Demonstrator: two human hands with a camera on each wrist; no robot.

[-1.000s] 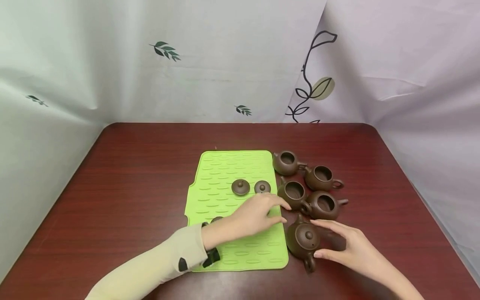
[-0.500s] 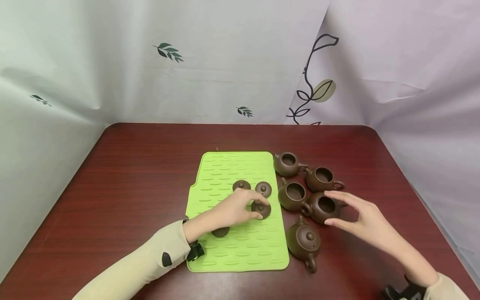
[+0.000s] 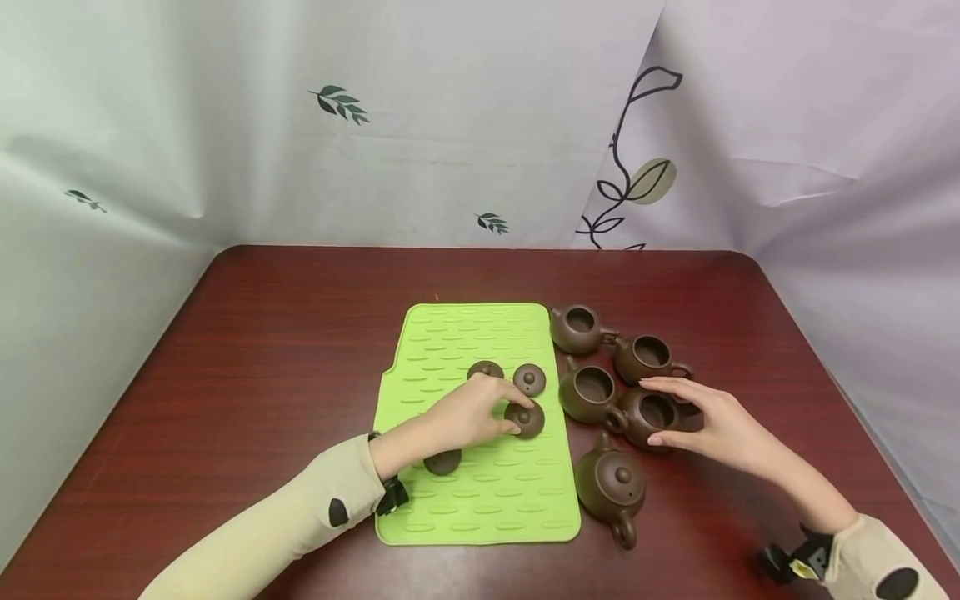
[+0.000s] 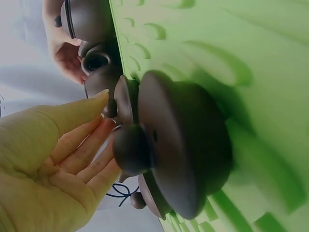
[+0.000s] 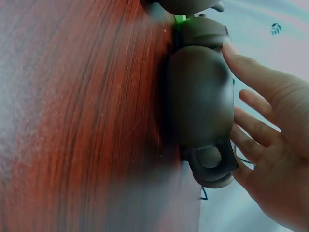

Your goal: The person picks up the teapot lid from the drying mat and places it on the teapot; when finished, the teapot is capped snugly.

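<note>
My left hand (image 3: 465,415) is low over the green mat, thumb and fingertips closing on the knob of a dark brown teapot lid (image 3: 535,423). In the left wrist view the thumb tip meets that lid's knob, with another lid (image 4: 178,145) large in front. My right hand (image 3: 723,429) spans a small brown teapot (image 3: 636,427) without a lid; its thumb is at the near side and a finger at the far rim. In the right wrist view the teapot's side (image 5: 200,96) and handle (image 5: 212,164) show beside the palm, the thumb tip at the top rim.
The green mat (image 3: 427,333) bears several lids, one partly under my left wrist (image 3: 442,462). Three more lidless teapots stand close along its right edge, including one beside the mat (image 3: 588,408). A lidded teapot (image 3: 609,496) stands nearest me. Fabric walls surround the red-brown table (image 3: 300,333).
My right hand has left the lidded teapot and moved up to the lidless one behind it. My left hand has drawn back left from the mat's right edge to the lid.
</note>
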